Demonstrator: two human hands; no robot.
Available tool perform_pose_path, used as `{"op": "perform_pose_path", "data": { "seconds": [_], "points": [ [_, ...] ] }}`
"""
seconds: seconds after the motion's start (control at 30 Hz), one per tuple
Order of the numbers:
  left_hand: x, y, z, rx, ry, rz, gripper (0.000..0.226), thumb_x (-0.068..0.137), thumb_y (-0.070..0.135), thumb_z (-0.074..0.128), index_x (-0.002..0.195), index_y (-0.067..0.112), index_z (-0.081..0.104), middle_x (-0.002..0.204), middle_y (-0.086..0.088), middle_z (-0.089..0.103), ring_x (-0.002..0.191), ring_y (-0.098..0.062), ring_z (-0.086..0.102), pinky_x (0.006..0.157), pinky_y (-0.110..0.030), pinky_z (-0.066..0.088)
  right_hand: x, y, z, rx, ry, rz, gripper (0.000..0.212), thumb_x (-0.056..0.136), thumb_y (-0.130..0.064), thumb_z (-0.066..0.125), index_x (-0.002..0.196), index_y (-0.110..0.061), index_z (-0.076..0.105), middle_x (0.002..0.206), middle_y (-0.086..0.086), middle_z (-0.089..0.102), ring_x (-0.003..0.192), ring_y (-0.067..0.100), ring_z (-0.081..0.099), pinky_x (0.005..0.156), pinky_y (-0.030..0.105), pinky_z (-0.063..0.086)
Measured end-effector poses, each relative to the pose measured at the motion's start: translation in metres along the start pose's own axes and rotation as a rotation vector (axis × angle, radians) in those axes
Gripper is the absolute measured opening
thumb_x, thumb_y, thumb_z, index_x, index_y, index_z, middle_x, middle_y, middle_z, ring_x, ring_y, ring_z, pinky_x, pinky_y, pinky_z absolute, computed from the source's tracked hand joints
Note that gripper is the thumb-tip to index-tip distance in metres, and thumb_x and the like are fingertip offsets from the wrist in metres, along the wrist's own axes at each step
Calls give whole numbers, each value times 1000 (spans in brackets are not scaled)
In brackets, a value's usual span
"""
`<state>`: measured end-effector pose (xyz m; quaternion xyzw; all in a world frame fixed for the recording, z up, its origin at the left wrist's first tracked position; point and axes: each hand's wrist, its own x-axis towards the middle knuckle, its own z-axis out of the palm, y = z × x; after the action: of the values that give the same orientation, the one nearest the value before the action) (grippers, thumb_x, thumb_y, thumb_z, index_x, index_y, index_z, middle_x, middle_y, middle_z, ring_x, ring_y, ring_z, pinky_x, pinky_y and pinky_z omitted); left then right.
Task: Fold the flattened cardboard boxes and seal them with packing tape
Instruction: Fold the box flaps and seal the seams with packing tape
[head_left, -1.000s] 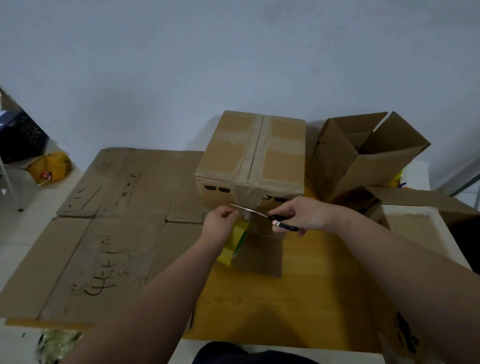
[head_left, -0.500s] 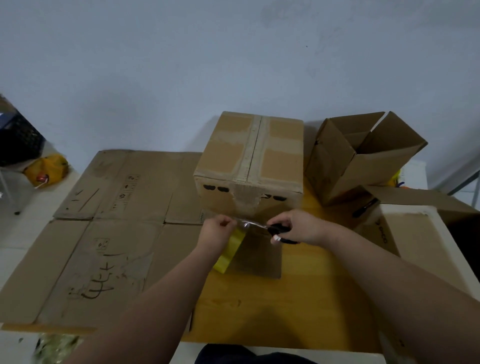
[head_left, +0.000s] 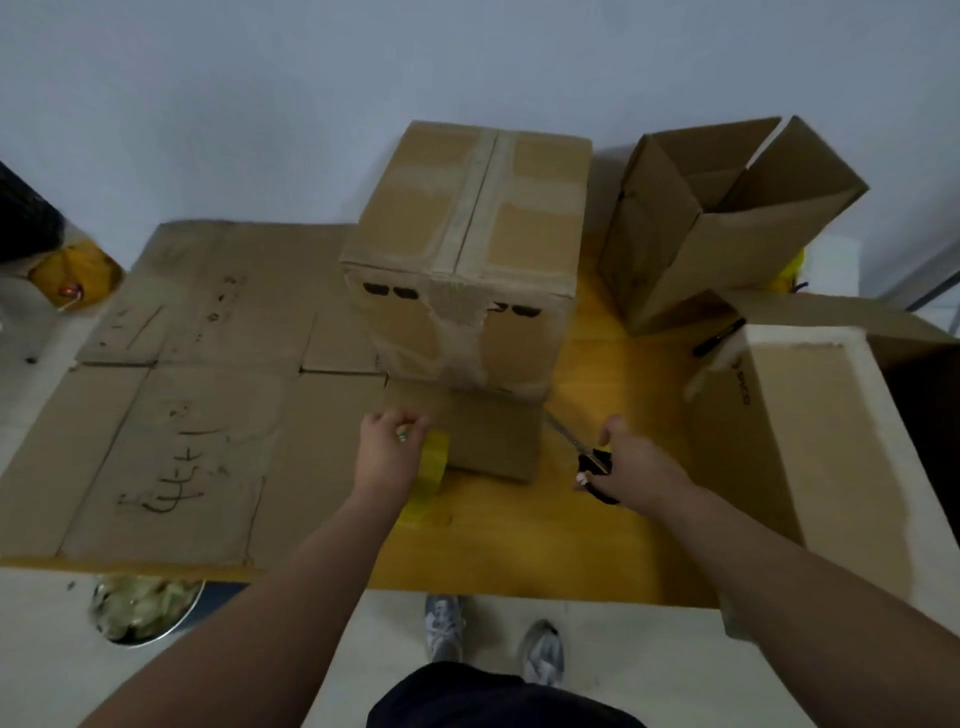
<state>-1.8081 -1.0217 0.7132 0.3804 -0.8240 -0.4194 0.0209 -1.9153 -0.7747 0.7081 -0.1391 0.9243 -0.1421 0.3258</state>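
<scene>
A folded cardboard box (head_left: 467, 260) stands on the yellow table (head_left: 519, 540), tape running along its top seam and down its front face. One flap (head_left: 483, 436) lies flat on the table in front of it. My left hand (head_left: 389, 452) grips a yellow roll of packing tape (head_left: 431, 473) at the flap's left edge. My right hand (head_left: 634, 467) holds black-handled scissors (head_left: 592, 462), their blades pointing up-left toward the box's lower right corner. Large flattened cardboard boxes (head_left: 182, 395) cover the table's left half.
An open box (head_left: 717, 218) lies on its side at the back right. A bigger open carton (head_left: 810, 447) stands at the right edge, a black pen (head_left: 719, 336) beside it. A metal bowl (head_left: 145, 608) sits on the floor below the table's front left.
Both hands have dropped from the box's front face toward the table and moved apart. The scissors went right with my right hand, the tape roll down with my left. The tape is cut.
</scene>
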Motion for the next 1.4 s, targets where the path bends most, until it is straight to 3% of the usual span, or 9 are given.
{"op": "perform_pose_path", "data": {
  "seconds": [0.2,0.33,0.53,0.67,0.77,0.83,0.93,1.03,1.4],
  "points": [
    [-26,18,6,-48,-11,40,23,96,32,55,107,13,63,117,-5,48,94,-15,47,80,-27,37,3,12,30,-85,100,229,36,96,-37,56,113,-6,49,77,4,51,70,22,57,47,30,44],
    [-39,28,6,-81,-41,68,12,95,32,57,99,21,59,113,1,45,93,-15,48,78,-27,39,12,1,44,-124,40,243,28,99,-31,51,109,-6,55,98,11,62,81,25,61,52,29,43],
    [-37,30,-15,-123,-12,142,9,94,26,60,99,19,61,119,0,46,97,-14,50,81,-23,38,14,-18,11,-359,-97,36,25,99,-29,49,81,-14,54,72,0,48,61,15,48,47,25,34],
    [-22,37,-47,-89,13,245,3,92,22,61,90,19,62,135,2,43,116,-15,48,92,-25,40,-11,-76,-41,-358,336,-363,40,103,-36,38,65,-24,41,63,-7,44,55,9,44,45,25,30],
    [-7,45,-71,-57,30,345,8,92,21,62,84,24,60,148,4,34,128,-25,44,104,-34,38,-22,-133,-75,-243,653,-658,28,102,-39,37,84,-23,51,76,-12,43,65,3,41,54,18,30],
    [5,55,-85,-1,21,430,7,92,23,61,86,21,61,154,6,28,135,-19,38,102,-29,35,-8,-163,-94,-219,670,-710,36,102,-42,34,123,-21,54,116,-1,53,105,14,51,84,25,42],
    [25,69,-99,111,-40,526,10,93,26,59,85,21,61,156,12,22,138,-6,30,93,-19,31,27,-192,-114,-351,489,-587,59,103,-48,18,155,-22,12,163,3,2,149,22,2,119,41,1],
    [45,76,-105,192,-148,583,14,94,26,59,80,26,56,157,13,21,136,-7,36,93,-19,33,57,-198,-119,-410,385,-482,60,102,-51,8,155,-26,-1,162,-1,-12,149,20,-11,116,45,-12],
    [71,66,-97,300,-178,650,13,95,26,57,85,18,59,157,19,12,121,-3,51,83,-20,43,34,-193,-81,-594,402,-438,70,96,-57,3,154,-19,-6,162,1,-8,149,19,-6,121,42,-2]
  ]
}}
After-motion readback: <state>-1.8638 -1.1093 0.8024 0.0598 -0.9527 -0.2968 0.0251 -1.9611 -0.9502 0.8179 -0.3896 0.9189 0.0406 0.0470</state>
